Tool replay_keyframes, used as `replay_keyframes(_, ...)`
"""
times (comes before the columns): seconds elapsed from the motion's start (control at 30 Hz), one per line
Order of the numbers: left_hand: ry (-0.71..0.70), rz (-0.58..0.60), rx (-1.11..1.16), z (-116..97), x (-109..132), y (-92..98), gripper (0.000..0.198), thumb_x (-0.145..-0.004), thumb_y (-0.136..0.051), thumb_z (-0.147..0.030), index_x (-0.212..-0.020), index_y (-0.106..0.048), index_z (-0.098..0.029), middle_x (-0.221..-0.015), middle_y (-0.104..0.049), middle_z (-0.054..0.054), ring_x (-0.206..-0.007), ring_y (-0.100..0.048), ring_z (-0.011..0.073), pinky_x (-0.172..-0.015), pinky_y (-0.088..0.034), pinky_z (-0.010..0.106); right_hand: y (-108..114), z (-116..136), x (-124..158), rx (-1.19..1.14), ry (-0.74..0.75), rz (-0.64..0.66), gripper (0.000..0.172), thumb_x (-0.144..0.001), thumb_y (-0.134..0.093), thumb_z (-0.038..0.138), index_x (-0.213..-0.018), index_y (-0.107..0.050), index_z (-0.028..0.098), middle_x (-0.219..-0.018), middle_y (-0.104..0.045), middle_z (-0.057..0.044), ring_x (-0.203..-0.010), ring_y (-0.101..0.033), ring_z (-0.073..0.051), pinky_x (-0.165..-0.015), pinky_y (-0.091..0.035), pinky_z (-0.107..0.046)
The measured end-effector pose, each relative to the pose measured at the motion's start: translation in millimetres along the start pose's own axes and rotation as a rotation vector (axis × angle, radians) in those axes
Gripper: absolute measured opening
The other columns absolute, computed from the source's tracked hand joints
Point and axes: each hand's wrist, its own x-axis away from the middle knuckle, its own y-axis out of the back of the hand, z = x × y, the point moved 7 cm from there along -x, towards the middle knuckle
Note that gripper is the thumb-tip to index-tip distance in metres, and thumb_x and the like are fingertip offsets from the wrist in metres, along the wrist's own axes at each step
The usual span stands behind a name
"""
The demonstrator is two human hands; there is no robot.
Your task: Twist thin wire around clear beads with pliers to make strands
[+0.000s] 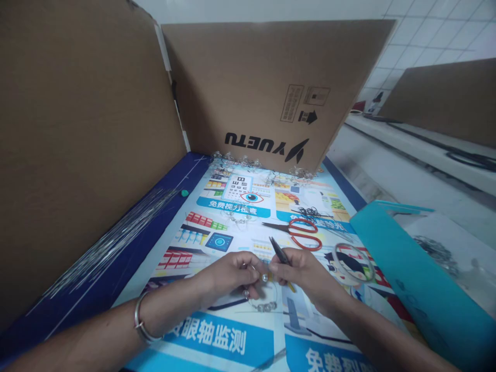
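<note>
My left hand (228,276) is closed in a pinch on a small beaded wire piece (263,279) with pearl-like beads; more of it hangs down to the printed mat at a beaded strand (265,307). My right hand (304,271) grips dark pliers (279,252) whose tips point up and to the left, beside the beads. The two hands meet over the colourful printed mat (217,330). A silver bangle (141,320) circles my left wrist.
Red-handled scissors (304,233) lie beyond the hands. A bundle of thin silver wires (112,243) runs along the blue strip at left. Cardboard walls (263,88) stand behind and left. A teal tray (418,279) sits at right, a clear tape ring (354,263) beside it.
</note>
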Motion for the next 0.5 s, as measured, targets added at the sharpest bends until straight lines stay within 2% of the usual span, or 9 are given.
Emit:
replay_keyframes(0.27, -0.09, 0.088, -0.193, -13.1, -3.4, 5.0, 0.014, -0.07, -0.063, -0.025, -0.078, -0.061, -0.013, -0.073, -0.062, 0.004, -0.066, -0.057, 0.0121, -0.061, -0.041, 0.025, -4.0, -1.9, 0.1, -0.038, -0.009, 0.039, 0.02, -0.072, -0.061, 0.035, -0.067, -0.056, 0.016, -0.057, -0.054, 0.002, -0.054, -0.046, -0.01, -0.054, -0.034, -0.023)
replay_keyframes(0.4, -0.065, 0.107, -0.184, -12.1, -6.7, 3.1, 0.017, -0.066, -0.068, -0.026, -0.076, -0.062, -0.013, -0.069, -0.062, 0.003, -0.057, -0.055, 0.0102, -0.058, -0.043, 0.025, -8.0, 1.5, -1.5, -0.073, 0.005, 0.056, 0.022, -0.071, -0.063, 0.036, -0.065, -0.055, 0.016, -0.055, -0.053, 0.002, -0.053, -0.045, -0.01, -0.053, -0.033, -0.023)
replay_keyframes(0.5, -0.048, 0.071, -0.199, -10.8, -7.6, 3.7, 0.022, -0.067, -0.067, -0.032, -0.076, -0.065, -0.011, -0.073, -0.064, 0.005, -0.05, -0.053, 0.0089, -0.052, -0.044, 0.026, -10.4, 2.5, -3.1, -0.089, 0.005, 0.068, 0.023, -0.071, -0.064, 0.037, -0.066, -0.057, 0.015, -0.056, -0.054, 0.002, -0.053, -0.046, -0.01, -0.053, -0.034, -0.023)
